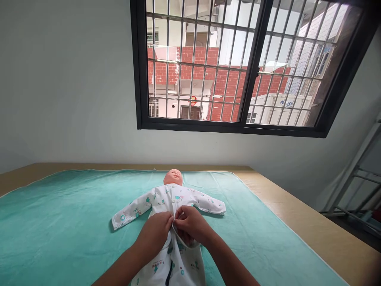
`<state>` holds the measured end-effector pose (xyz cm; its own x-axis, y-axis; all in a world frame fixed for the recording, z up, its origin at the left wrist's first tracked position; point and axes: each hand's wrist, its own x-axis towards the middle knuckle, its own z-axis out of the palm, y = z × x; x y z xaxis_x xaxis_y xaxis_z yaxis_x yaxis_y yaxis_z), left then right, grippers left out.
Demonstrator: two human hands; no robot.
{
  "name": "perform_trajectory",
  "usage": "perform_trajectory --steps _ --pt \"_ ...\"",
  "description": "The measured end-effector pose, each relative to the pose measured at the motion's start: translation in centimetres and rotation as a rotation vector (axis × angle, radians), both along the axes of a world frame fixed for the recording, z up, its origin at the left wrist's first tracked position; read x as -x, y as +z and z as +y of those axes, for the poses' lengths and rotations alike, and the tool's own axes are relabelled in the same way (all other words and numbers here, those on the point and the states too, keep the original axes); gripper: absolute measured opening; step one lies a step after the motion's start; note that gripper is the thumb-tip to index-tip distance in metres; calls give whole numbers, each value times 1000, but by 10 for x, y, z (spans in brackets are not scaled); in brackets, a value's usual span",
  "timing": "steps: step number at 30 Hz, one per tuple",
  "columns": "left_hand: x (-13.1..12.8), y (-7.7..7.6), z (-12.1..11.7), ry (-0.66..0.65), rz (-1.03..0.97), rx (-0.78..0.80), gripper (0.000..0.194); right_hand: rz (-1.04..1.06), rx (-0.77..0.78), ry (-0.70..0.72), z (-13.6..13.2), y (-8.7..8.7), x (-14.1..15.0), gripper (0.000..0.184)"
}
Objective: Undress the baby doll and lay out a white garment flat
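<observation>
A baby doll [173, 177] lies on its back, dressed in a white printed romper [178, 194] with both sleeves spread out sideways. The romper's front is fastened near the chest, where a small round snap shows, and parts lower down toward the legs. My left hand [159, 228] pinches the edge of the romper's front opening at the belly. Beside it, my right hand [190, 224] pinches the facing edge, its lower fingers partly behind the cloth flap. The fingertips of both hands nearly meet. Whatever fastener lies between them is hidden.
A turquoise blanket [74, 222] covers much of the wooden table [285, 202] under the doll. Behind the table rises a grey wall [74, 87] with a barred, black-framed window [190, 124]. A metal rack [351, 174] stands off to the right.
</observation>
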<state>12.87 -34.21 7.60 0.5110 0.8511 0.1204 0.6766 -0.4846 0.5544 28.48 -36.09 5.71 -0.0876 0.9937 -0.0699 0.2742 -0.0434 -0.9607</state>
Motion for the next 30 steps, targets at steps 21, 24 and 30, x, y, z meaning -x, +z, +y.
perform_trajectory --steps 21,24,30 --pt "-1 2 8 70 -101 106 29 -85 -84 -51 -4 4 8 11" --pt "-1 0 11 77 -171 139 29 -26 -63 -20 -5 2 8 13" --pt "2 -6 16 32 -340 261 28 8 -93 -4 -3 -5 6 17"
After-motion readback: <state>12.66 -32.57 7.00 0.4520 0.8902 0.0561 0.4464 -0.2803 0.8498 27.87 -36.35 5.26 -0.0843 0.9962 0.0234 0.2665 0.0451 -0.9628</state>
